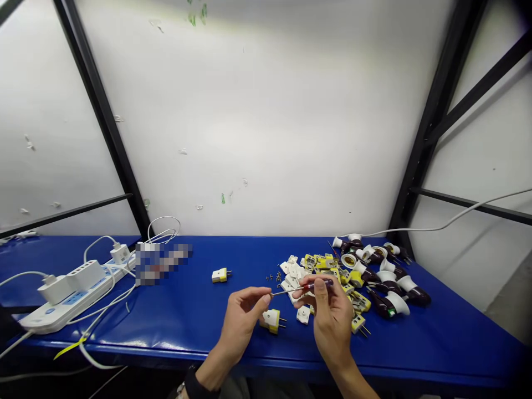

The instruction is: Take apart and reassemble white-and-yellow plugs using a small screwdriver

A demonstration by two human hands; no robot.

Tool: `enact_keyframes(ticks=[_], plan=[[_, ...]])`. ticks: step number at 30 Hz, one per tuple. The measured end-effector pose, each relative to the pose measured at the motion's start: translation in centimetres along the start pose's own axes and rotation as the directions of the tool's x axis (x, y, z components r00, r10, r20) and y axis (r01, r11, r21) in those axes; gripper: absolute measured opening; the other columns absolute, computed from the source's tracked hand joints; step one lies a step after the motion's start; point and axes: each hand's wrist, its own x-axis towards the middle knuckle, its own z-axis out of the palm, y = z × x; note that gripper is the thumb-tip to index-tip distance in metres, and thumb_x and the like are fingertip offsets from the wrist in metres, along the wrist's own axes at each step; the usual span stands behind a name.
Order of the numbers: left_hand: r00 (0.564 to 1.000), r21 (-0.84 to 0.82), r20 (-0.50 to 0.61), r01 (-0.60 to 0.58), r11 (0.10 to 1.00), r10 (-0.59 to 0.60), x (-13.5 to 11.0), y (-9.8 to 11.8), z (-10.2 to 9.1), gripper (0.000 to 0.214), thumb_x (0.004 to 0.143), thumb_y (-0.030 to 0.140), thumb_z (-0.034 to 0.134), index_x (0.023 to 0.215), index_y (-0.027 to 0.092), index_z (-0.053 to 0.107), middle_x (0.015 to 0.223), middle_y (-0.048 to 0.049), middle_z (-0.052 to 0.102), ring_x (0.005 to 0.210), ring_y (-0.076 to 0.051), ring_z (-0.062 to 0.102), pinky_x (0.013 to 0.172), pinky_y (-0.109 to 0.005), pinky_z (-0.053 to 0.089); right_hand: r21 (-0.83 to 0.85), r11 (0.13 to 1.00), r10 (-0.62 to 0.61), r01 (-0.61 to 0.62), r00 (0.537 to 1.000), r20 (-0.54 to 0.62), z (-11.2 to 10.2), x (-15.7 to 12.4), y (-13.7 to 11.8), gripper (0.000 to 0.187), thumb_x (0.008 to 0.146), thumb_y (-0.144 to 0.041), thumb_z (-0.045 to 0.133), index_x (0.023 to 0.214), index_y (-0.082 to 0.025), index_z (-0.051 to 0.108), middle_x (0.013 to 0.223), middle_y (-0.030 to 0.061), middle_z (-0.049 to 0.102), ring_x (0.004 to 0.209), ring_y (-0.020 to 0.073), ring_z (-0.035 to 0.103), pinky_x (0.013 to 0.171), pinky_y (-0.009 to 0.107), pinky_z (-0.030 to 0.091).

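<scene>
My right hand [332, 316] is closed around the dark red handle of a screwdriver [310, 286], whose shaft points left. At its tip, the thumb and fingers of my left hand [245, 318] pinch what looks like a small brass-coloured screw [272, 294]. Just below that tip is a white and yellow two-pin plug [272, 320], partly hidden by my left hand. Several loose screws [279, 276] lie behind my hands. White plug covers [294, 271] and yellow plug halves [332, 265] are heaped behind my right hand, which hides some of them.
Another white and yellow plug [220, 275] lies farther back on the blue table [178, 316]. Dark lamp holders with white rims [386, 282] are piled at the right. A white power strip [54, 313] with adapters and cables runs along the left. Black frame posts [103, 122] stand at both sides.
</scene>
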Motion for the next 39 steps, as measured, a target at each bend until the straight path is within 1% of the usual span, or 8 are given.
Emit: enact_keyframes(ticks=[6,11,16,23,29,34,37,39], plan=[[0.935,0.363,0.136,-0.354,0.862,0.326,0.2,0.6,-1.5,0.015,0.087,0.031,0.07,0.086,0.02,0.08,0.078,-0.0056,0.076,0.072,-0.018,0.065,0.064,-0.026,0.051,-0.054,0.998,0.026,-0.021,0.994,0.11,0.7,0.7,-0.3,0.035,0.094,-0.052,0.058,0.083,-0.02,0.06,0.076,0.0025,0.063,0.058,0.0169,0.067,0.047,0.027,0.059],[0.888,0.53,0.281,-0.459,0.713,0.363,0.3,0.5,-1.9,0.019,0.085,0.018,0.067,0.098,0.026,0.079,0.083,-0.0025,0.078,0.075,-0.018,0.067,0.067,-0.027,0.052,-0.223,0.975,0.059,0.004,0.96,0.274,0.8,1.5,0.3,0.033,0.098,-0.049,0.054,0.082,-0.02,0.058,0.069,0.0001,0.062,0.056,0.015,0.065,0.054,0.026,0.057],[0.89,0.603,0.323,-0.456,0.654,0.323,-0.1,-0.5,-1.8,0.027,0.084,0.013,0.067,0.105,0.027,0.077,0.089,-0.0015,0.078,0.081,-0.019,0.069,0.075,-0.028,0.053,-0.372,0.925,0.1,0.073,0.9,0.425,1.2,2.2,-0.1,0.031,0.099,-0.044,0.05,0.08,-0.021,0.056,0.065,-0.0006,0.061,0.053,0.0148,0.063,0.053,0.025,0.053],[0.896,0.626,0.324,-0.443,0.642,0.303,-0.7,-1.0,-2.3,0.021,0.087,0.016,0.066,0.099,0.027,0.079,0.083,-0.0013,0.077,0.076,-0.017,0.068,0.071,-0.025,0.05,-0.479,0.863,0.13,0.162,0.845,0.519,1.7,2.3,0.9,0.023,0.1,-0.033,0.048,0.082,-0.021,0.057,0.064,-0.0007,0.062,0.058,0.015,0.063,0.058,0.025,0.05],[0.911,0.576,0.315,-0.407,0.709,0.268,-0.5,-0.6,-2.5,0.02,0.092,0.019,0.058,0.096,0.024,0.076,0.086,-0.0021,0.077,0.077,-0.018,0.067,0.074,-0.027,0.051,-0.479,0.836,0.118,0.269,0.764,0.634,2.3,2.4,1.1,0.018,0.096,-0.027,0.054,0.08,-0.021,0.059,0.073,0.0004,0.065,0.064,0.0143,0.062,0.059,0.024,0.046],[0.928,0.498,0.273,-0.362,0.788,0.254,0.1,-0.8,-1.8,0.013,0.09,0.021,0.062,0.084,0.018,0.073,0.082,-0.003,0.077,0.075,-0.018,0.07,0.072,-0.024,0.053,-0.5,0.831,0.107,0.244,0.812,0.574,2.9,2.7,1.1,0.028,0.088,-0.031,0.068,0.066,-0.02,0.053,0.062,-0.0026,0.06,0.059,0.0128,0.057,0.057,0.023,0.043],[0.92,0.483,0.299,-0.374,0.792,0.252,0.3,-1.0,-1.8,0.02,0.093,0.021,0.057,0.084,0.018,0.074,0.078,-0.0028,0.076,0.07,-0.016,0.069,0.067,-0.022,0.052,-0.441,0.878,0.122,0.184,0.806,0.58,2.6,2.7,1.1,0.013,0.088,-0.032,0.067,0.09,-0.019,0.065,0.079,0.0007,0.069,0.063,0.0132,0.062,0.059,0.024,0.047],[0.908,0.518,0.328,-0.405,0.754,0.262,0.2,-1.0,-2.0,0.023,0.094,0.021,0.055,0.083,0.019,0.075,0.075,-0.0021,0.074,0.067,-0.015,0.066,0.065,-0.021,0.049,-0.392,0.903,0.124,0.174,0.768,0.628,2.2,2.7,1.2,0.019,0.094,-0.029,0.058,0.109,-0.02,0.065,0.092,0.0029,0.073,0.067,0.0133,0.065,0.061,0.024,0.049]])
